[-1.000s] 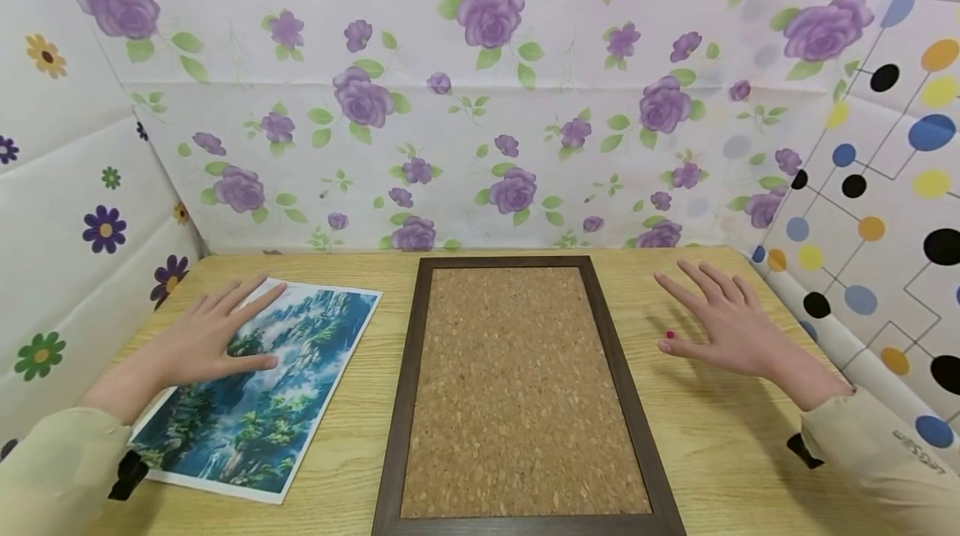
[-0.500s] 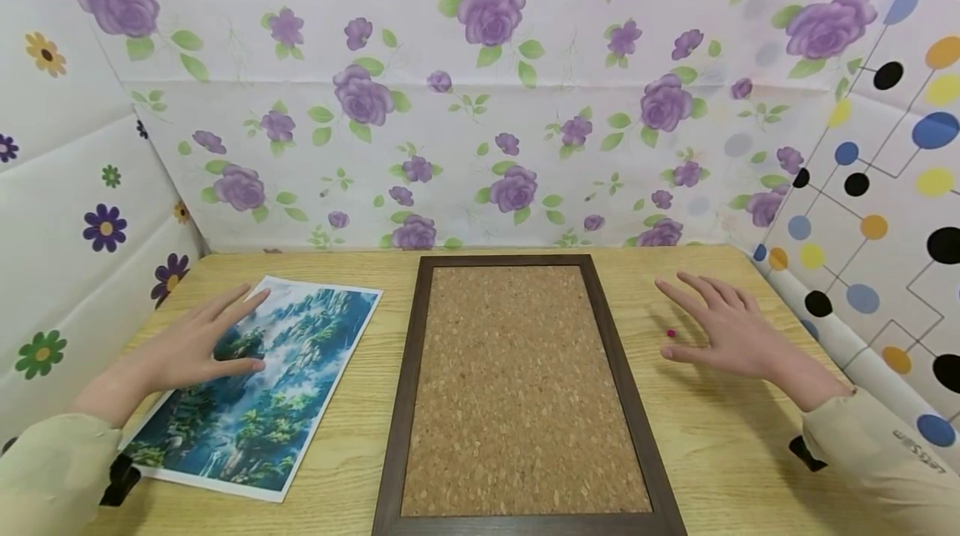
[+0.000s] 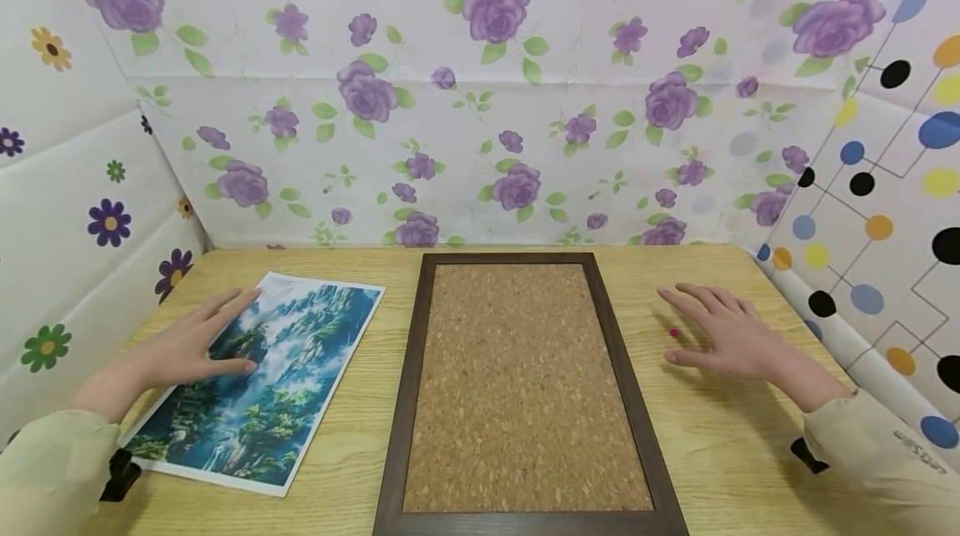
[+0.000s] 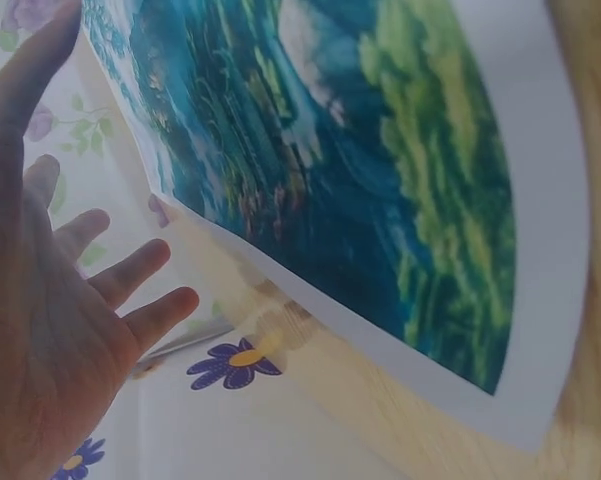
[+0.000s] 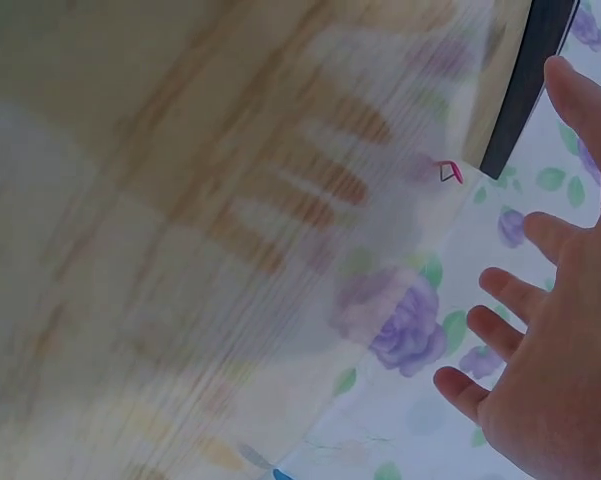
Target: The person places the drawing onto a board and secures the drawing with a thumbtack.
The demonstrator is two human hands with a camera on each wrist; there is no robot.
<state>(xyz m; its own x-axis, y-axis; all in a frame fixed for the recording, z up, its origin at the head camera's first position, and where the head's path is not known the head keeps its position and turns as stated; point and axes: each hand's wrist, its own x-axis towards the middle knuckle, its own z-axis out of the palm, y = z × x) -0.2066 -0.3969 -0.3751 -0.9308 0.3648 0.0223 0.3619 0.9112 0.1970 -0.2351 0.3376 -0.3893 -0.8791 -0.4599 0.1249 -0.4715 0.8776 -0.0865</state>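
Observation:
My left hand (image 3: pixel 186 353) hovers with spread, relaxed fingers over the left side of a printed landscape picture (image 3: pixel 300 369), which shows blue-green mountains and mist inside a white border. In the left wrist view the fingers (image 4: pixel 130 270) hold nothing, and the paper (image 4: pixel 540 250) lies beside them. Right of centre, my right hand (image 3: pixel 738 340) is held above the table, fingers apart and nothing in them. Between its thumb and forefinger, as seen from the head, a small pink thumbtack (image 3: pixel 674 333) lies on the wood; the right wrist view shows the same thumbtack (image 5: pixel 450 171) from the side.
A cork board (image 3: pixel 525 386) in a dark brown frame (image 3: pixel 630 369) lies flat between the hands on the light wooden table (image 3: pixel 345 436). Patterned sheets (image 3: pixel 442 136) form walls at the back and both sides.
My left hand has drawn back slightly to the left, uncovering more of the picture. The right hand's fingertips have dropped a little. The picture, board and thumbtack stay in place.

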